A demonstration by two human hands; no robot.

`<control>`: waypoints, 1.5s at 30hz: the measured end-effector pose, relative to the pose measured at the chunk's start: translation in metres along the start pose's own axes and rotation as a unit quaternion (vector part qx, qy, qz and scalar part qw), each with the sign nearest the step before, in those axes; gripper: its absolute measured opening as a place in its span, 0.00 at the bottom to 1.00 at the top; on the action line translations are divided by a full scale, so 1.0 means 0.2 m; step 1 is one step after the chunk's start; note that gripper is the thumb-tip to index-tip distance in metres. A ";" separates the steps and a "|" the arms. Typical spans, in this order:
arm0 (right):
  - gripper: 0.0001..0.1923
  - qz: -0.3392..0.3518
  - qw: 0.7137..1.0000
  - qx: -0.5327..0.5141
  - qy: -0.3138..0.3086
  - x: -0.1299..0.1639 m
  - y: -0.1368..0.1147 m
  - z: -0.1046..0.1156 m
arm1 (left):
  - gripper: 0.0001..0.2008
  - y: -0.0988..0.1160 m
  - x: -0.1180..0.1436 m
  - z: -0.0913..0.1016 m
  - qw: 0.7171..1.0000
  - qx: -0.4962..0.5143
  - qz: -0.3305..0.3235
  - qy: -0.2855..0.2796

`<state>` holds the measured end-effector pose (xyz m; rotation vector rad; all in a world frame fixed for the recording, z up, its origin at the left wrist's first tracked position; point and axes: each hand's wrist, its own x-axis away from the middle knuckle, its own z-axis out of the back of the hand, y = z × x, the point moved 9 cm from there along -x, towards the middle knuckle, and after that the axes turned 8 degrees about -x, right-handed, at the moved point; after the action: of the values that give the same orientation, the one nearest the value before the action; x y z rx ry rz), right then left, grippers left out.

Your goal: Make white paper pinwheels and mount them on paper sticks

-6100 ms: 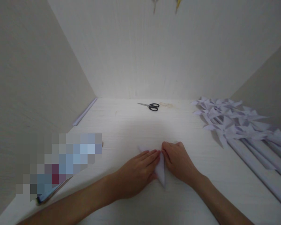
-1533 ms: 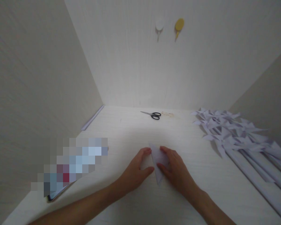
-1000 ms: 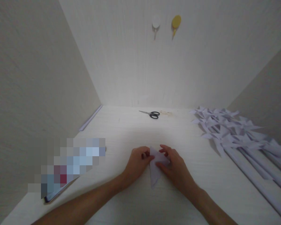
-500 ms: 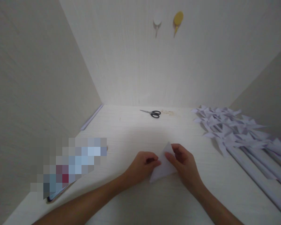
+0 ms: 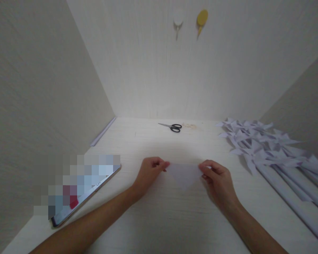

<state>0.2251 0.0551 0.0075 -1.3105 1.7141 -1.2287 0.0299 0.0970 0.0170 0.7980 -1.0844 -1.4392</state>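
A white sheet of paper (image 5: 184, 174), folded into a triangle, is stretched between my two hands above the table. Its long edge runs level along the far side and one corner points towards me. My left hand (image 5: 151, 174) pinches the left corner between thumb and fingers. At the opposite corner, my right hand (image 5: 217, 178) has the paper pinched the same way. Beyond the hands lie scissors (image 5: 172, 127) with black handles, blades pointing left.
Several white paper pinwheels (image 5: 257, 148) on rolled paper sticks (image 5: 288, 204) lie along the right side. A phone (image 5: 95, 187), partly blurred out, is at the left. Behind it, a paper roll (image 5: 103, 131) rests against the wall. White (image 5: 178, 19) and yellow (image 5: 202, 18) hooks are on the back wall.
My hands have moved apart, the left one leftward and the right one slightly rightward. The folded paper has turned so its long edge lies level and far from me.
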 end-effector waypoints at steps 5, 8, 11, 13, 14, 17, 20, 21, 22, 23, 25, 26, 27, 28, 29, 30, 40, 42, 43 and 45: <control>0.09 -0.048 0.985 0.123 -0.112 0.06 0.07 -0.15 | 0.14 -0.01 -0.04 0.10 0.967 0.245 0.021 0.064; 0.10 -0.057 0.988 0.096 -0.106 0.09 0.08 -0.18 | 0.13 0.00 -0.01 0.00 0.946 0.321 0.049 -0.016; 0.11 -0.077 0.992 0.065 -0.081 0.09 0.09 -0.17 | 0.10 0.01 0.03 -0.11 0.934 0.339 0.060 -0.094; 0.13 -0.094 0.991 0.055 -0.074 0.10 0.12 -0.17 | 0.09 0.00 0.05 -0.15 0.931 0.346 0.063 -0.099; 0.14 -0.100 0.991 0.056 -0.075 0.11 0.13 -0.17 | 0.09 -0.02 0.05 -0.16 0.928 0.356 0.068 -0.091; 0.14 -0.113 0.985 0.089 -0.099 0.16 0.17 -0.21 | 0.07 -0.04 0.05 -0.18 0.908 0.407 0.074 -0.071; 0.12 -0.096 0.969 0.175 -0.146 0.14 0.16 -0.26 | 0.06 -0.07 0.03 -0.17 0.890 0.443 0.095 -0.055; 0.12 -0.067 0.961 0.216 -0.160 0.09 0.13 -0.28 | 0.05 -0.08 0.02 -0.15 0.887 0.449 0.100 -0.045; 0.12 -0.019 0.951 0.263 -0.159 0.02 0.08 -0.29 | 0.05 -0.08 0.01 -0.13 0.886 0.451 0.104 -0.035; 0.12 0.040 0.937 0.315 -0.149 -0.06 0.01 -0.30 | 0.06 -0.09 0.00 -0.11 0.887 0.449 0.107 -0.025; 0.09 0.148 0.881 0.432 -0.125 -0.25 -0.12 -0.34 | 0.07 -0.10 -0.02 -0.08 0.892 0.438 0.108 -0.014; 0.08 0.185 0.839 0.500 -0.113 -0.35 -0.15 -0.37 | 0.07 -0.11 -0.02 -0.07 0.897 0.429 0.107 -0.016; 0.07 0.211 0.792 0.565 -0.101 -0.44 -0.17 -0.40 | 0.08 -0.11 -0.02 -0.07 0.903 0.416 0.104 -0.021; 0.07 0.215 0.776 0.585 -0.090 -0.54 -0.18 -0.42 | 0.08 -0.11 -0.02 -0.07 0.909 0.403 0.098 -0.028; 0.07 0.216 0.768 0.597 -0.086 -0.62 -0.18 -0.44 | 0.09 -0.10 -0.02 -0.08 0.916 0.390 0.086 -0.039; 0.08 0.216 0.760 0.607 -0.084 -0.68 -0.16 -0.46 | 0.10 -0.08 -0.02 -0.09 0.922 0.377 0.071 -0.050; 0.08 0.156 0.740 0.645 -0.108 -0.90 0.04 -0.54 | 0.14 -0.09 -0.03 -0.10 0.927 0.367 0.064 -0.054; 0.07 0.147 0.749 0.637 -0.108 -0.90 0.04 -0.54 | 0.12 -0.09 -0.03 -0.10 0.922 0.377 0.072 -0.053; 0.06 0.141 0.755 0.631 -0.109 -0.91 0.05 -0.54 | 0.12 -0.10 -0.03 -0.10 0.920 0.381 0.077 -0.053; 0.02 0.128 0.772 0.613 -0.107 -0.90 0.05 -0.54 | 0.12 -0.11 -0.03 -0.10 0.918 0.383 0.087 -0.055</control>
<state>0.1786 0.2593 0.0271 -0.3448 0.5524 -1.4935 0.0424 0.0990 -0.0106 1.1312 -1.8003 -0.8930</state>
